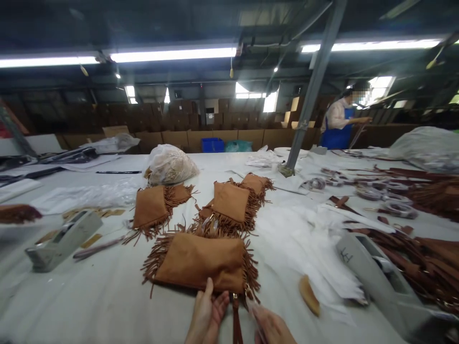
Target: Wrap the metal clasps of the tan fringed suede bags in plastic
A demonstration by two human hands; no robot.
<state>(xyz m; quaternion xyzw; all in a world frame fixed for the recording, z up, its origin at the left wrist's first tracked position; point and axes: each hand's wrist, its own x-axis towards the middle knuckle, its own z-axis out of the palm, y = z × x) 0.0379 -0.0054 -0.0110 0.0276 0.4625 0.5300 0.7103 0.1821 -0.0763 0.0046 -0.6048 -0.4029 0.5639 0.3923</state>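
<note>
A tan suede pouch with brown fringe lies flat before me. My left hand grips its near edge, the thumb on the front and the fingers curled just below it. A brown tassel hangs from the pouch's near right corner, between my hands. Beside that corner my right hand is closed around a pale, clear-looking strip, too blurred to name. Behind the pouch lie more fringed pouches, one in the middle and one at left.
Tape dispensers stand left and right. A curved tan piece lies near white sheets. Brown straps pile at right. Behind are a filled plastic bag, a metal post and a person in a blue apron.
</note>
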